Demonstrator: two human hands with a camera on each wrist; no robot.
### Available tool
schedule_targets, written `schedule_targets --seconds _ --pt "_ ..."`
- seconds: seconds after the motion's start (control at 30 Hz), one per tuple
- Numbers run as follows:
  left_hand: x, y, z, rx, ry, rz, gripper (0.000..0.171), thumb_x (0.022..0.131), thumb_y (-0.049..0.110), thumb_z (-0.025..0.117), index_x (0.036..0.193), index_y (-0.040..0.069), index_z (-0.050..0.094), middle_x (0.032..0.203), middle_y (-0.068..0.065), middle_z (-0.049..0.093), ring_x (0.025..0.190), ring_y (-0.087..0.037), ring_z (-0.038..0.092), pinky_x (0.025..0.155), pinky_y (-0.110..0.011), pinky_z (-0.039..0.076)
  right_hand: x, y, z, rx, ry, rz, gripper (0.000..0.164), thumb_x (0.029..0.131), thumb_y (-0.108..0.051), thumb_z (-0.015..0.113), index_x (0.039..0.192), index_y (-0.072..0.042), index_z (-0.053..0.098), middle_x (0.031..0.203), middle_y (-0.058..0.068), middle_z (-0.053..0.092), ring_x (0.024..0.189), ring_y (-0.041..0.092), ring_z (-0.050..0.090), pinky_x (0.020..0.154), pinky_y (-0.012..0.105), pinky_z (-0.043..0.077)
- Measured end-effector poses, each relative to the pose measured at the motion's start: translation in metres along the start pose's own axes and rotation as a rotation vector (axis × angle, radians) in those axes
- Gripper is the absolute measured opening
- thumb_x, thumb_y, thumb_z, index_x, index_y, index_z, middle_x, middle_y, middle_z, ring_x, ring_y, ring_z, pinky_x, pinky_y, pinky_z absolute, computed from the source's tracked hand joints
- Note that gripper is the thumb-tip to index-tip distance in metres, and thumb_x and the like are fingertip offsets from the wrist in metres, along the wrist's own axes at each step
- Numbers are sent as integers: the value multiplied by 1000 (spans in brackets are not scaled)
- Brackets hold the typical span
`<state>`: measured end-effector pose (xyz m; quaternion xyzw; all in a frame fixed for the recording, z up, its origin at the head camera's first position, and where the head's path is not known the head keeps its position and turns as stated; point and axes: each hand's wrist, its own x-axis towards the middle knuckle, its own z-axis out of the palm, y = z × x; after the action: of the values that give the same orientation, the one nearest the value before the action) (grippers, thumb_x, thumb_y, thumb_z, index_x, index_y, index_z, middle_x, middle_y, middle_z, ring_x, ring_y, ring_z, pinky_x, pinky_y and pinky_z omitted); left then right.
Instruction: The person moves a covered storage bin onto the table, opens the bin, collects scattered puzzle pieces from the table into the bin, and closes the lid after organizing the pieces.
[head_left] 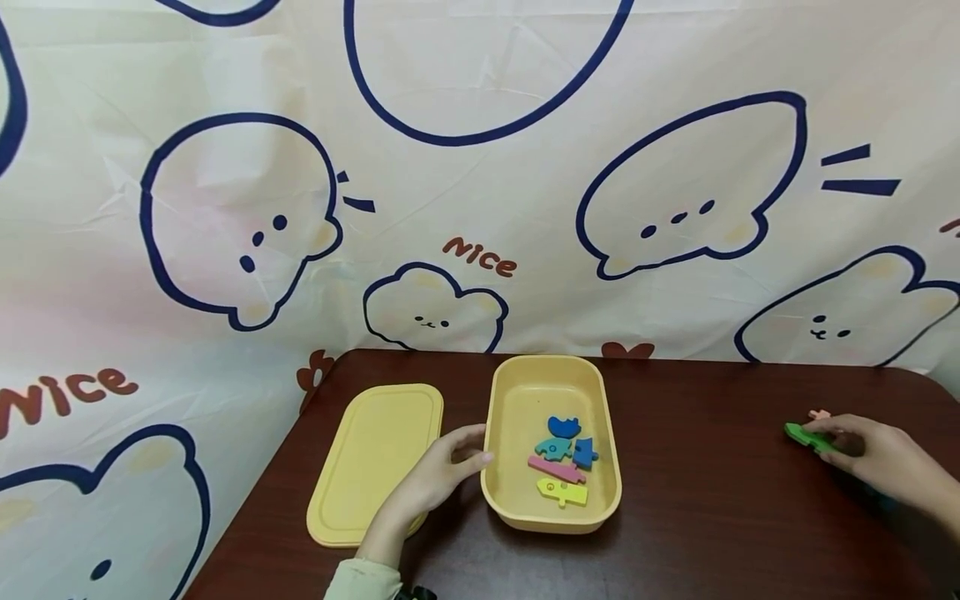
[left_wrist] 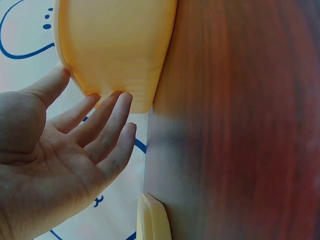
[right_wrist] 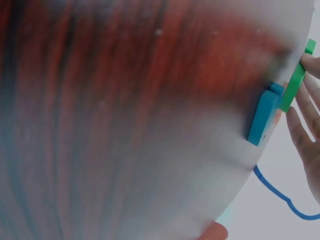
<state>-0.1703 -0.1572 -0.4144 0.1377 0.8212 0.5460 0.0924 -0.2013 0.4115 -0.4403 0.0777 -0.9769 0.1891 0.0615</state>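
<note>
My left hand (head_left: 442, 475) is at the left side of a yellow plastic box (head_left: 551, 527); its thumb is at the rim, and the loosely extended fingers touch the outer wall (left_wrist: 115, 50). Inside lie several puzzle pieces: a dark blue piece (head_left: 564, 427), a teal piece (head_left: 553, 449), another blue piece (head_left: 584, 453), a pink piece (head_left: 557, 469) and a yellow piece (head_left: 562, 492). Far to the right, my right hand (head_left: 888, 454) pinches a green puzzle piece (head_left: 806, 435) between thumb and fingers, raised on edge in the right wrist view.
A pink piece (head_left: 819, 414) lies just beyond the right hand. Close to that hand, a blue piece (right_wrist: 264, 117) sits on the dark brown table (head_left: 697, 467). The flat yellow lid (head_left: 378, 458) lies left of the box. A patterned cloth (head_left: 525, 208) hangs behind the table.
</note>
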Motion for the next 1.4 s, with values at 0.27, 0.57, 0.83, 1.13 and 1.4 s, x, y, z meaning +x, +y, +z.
schedule_targets --seconds 0.27,0.57,0.83,1.13,1.4 --pt "-3 0 0 -3 0 3 50 99 16 63 140 -8 48 134 -27 55 117 -38 58 94 -47 49 -1 -9 -2 -1 21 -45 36 74 4 79 107 12 66 112 39 60 80 33 62 67 56 52" --pt "0 0 0 -10 -3 14 50 99 16 63 140 -8 47 135 -28 54 117 -38 58 95 -48 48 0 -27 -9 22 4 -67 32 77 2 77 108 0 70 94 14 64 73 9 53 62 43 51" --pt "-1 1 0 -9 1 14 50 99 16 63 140 -8 47 133 -27 55 119 -40 57 96 -49 48 2 -45 -11 42 22 -125 33 76 0 79 107 -8 72 96 8 67 76 2 56 63 42 52" --pt "-1 -1 0 -13 2 15 49 99 15 63 139 -9 48 134 -27 55 116 -38 58 94 -48 49 5 -63 -12 28 71 -228 36 74 0 81 105 -14 71 98 1 68 77 -5 55 61 28 50" --pt "-1 -2 0 -26 -5 20 51 99 16 63 139 -10 47 134 -28 54 117 -38 58 94 -47 48 6 -77 -11 58 112 -325 41 72 3 83 106 -16 71 97 -3 68 79 -4 56 62 26 50"
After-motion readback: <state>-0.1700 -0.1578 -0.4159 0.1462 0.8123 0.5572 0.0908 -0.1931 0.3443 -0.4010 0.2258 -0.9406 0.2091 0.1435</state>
